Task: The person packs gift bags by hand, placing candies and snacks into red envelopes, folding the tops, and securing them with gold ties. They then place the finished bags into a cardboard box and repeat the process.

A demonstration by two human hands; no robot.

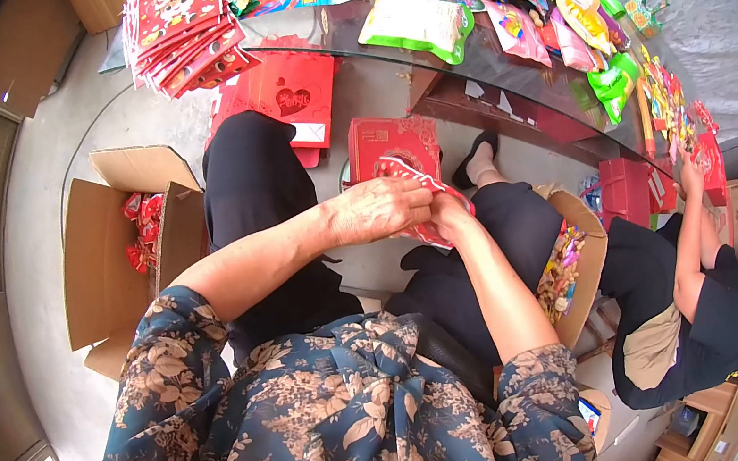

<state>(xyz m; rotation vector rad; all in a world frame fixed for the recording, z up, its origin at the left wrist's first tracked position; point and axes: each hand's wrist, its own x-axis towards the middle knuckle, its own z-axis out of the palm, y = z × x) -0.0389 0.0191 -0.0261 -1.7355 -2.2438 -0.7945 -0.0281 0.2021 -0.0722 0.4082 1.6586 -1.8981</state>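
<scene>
In front of my knees I hold a small red bag (418, 173) with white line markings, maybe a cord, near its upper edge. My left hand (382, 207) is closed, its fingertips pinched at the bag's near side. Wrapped around the right side of the bag is my right hand (452, 214), also closed. The two hands nearly touch, and they cover much of the bag, so its opening is hidden. Just beyond it lies a red box with gold print (389, 140).
A glass table (325, 32) bears snack packets (416, 21) and a stack of red printed bags (177, 16). An open carton (92, 262) with red packets stands left. Another carton (594, 278) holds sweets on the right. A person (712, 294) in dark clothes reaches toward the table.
</scene>
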